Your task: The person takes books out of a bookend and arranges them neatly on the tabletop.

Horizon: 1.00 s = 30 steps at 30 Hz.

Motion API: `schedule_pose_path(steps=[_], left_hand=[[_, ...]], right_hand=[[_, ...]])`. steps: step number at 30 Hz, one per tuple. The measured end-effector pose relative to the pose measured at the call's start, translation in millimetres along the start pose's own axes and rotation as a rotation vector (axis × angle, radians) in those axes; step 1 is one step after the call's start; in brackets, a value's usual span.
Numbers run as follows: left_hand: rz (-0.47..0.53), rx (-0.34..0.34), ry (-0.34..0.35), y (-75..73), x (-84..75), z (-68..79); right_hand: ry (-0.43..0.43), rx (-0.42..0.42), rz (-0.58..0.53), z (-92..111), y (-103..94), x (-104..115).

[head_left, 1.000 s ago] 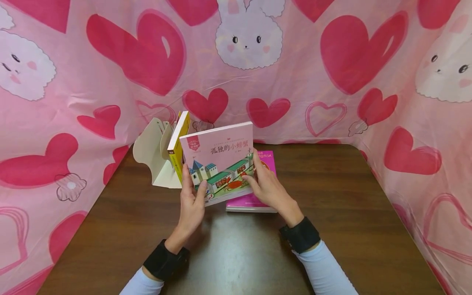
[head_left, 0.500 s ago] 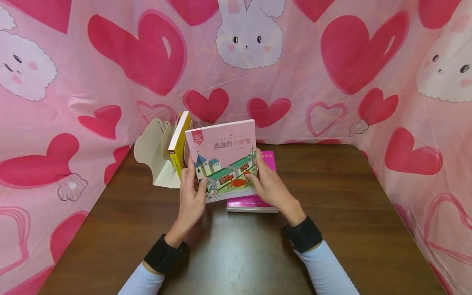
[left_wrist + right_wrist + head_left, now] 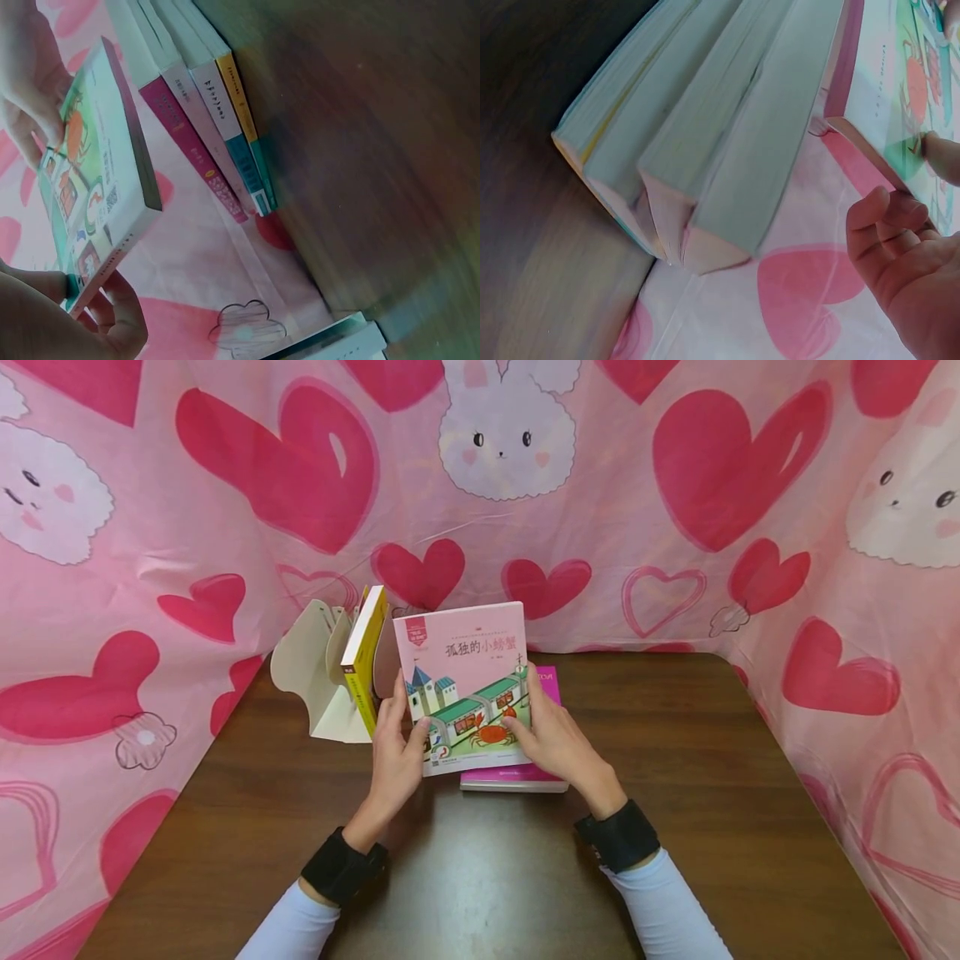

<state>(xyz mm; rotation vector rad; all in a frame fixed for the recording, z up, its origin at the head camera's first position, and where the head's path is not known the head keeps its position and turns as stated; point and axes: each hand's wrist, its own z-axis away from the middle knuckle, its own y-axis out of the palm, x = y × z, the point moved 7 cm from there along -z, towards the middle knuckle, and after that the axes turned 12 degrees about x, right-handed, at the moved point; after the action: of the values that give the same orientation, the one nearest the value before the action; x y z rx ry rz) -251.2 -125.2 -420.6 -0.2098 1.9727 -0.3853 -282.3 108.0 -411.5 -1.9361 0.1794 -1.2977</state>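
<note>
A pink picture book [image 3: 468,689] with a crab and a green train on its cover is held up, tilted, above the table. My left hand [image 3: 397,756] grips its left side, thumb on the front cover. On the opposite side my right hand [image 3: 562,739] holds the edge, its thumb also on the cover. In the left wrist view, fingers of the left hand [image 3: 82,315] curl behind the spine. The right hand [image 3: 915,247] has its fingers behind the book in the right wrist view. Below it lies a stack of books topped by a magenta book [image 3: 513,772], partly hidden.
A cream book stand [image 3: 300,664] stands at the table's back left, with a yellow book [image 3: 363,668] upright in it. The stack's spines, including a yellow-and-teal spine [image 3: 244,112], show in the left wrist view. Pink heart-patterned cloth [image 3: 615,510] surrounds the brown table [image 3: 675,827].
Both hands have shifted slightly right with the picture book, away from the book stand. The book's tilt has lessened a little. The stack and stand have stayed in place.
</note>
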Motion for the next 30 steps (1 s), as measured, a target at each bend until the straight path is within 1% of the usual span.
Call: schedule_pose_path(steps=[3,8,11,16,19,24,30], left_hand=[[0.014,0.001,-0.017,2.2,2.7,-2.9],[0.088,-0.023,-0.067,5.6,8.3,-7.8],[0.115,-0.023,-0.077,8.6,10.2,-10.7],[0.095,-0.011,-0.074,13.4,13.5,-14.1],[0.086,-0.008,-0.078,15.5,15.7,-16.3],[0.100,0.010,-0.085,19.4,18.8,-20.7],[0.090,0.023,-0.086,22.1,22.3,-22.8]], right_hand=[[0.023,0.000,0.016,0,-2.4,-3],[0.053,0.001,0.026,2,-5.0,-6],[0.073,0.007,0.021,3,-6.3,-9],[0.100,0.024,0.006,4,-8.5,-13],[0.109,0.032,0.020,5,-9.8,-14],[0.120,0.037,0.015,6,-12.0,-18],[0.165,0.046,0.024,7,-12.6,-25]])
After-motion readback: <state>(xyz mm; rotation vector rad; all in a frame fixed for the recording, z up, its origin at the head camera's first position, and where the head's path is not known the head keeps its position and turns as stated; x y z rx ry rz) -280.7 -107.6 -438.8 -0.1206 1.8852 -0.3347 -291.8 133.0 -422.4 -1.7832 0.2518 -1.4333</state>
